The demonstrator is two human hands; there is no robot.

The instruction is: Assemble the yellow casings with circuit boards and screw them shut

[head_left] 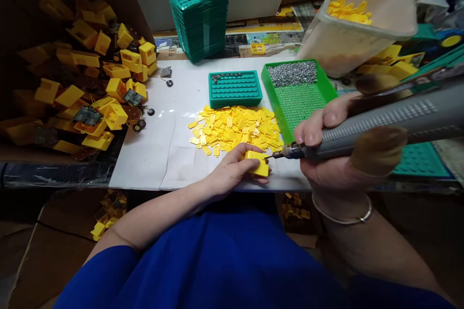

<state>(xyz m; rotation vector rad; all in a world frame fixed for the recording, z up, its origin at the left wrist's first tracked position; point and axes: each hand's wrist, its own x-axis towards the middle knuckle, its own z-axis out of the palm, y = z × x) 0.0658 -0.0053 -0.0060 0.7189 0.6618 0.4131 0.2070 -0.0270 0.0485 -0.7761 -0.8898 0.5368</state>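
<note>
My left hand (232,169) grips a small yellow plastic housing (260,168) near the front edge of the white work surface. A grey electric screwdriver (377,118) lies in my right hand (326,154), its fingers wrapped round the body. The tool's thin bit meets the housing at its upper right; whether a screw sits under the tip is too small to tell. Just beyond my left hand spreads a pile of flat yellow plastic pieces (235,128). Beside my right hand is a green tray (297,101) with many small silvery screws (292,73) at its far end.
Yellow housings with circuit boards (116,89) are heaped in a box at left. A teal tray (235,88) holds several small round parts. Behind it rises a stack of teal trays (199,19). A whitish bin (355,38) with yellow pieces stands at back right.
</note>
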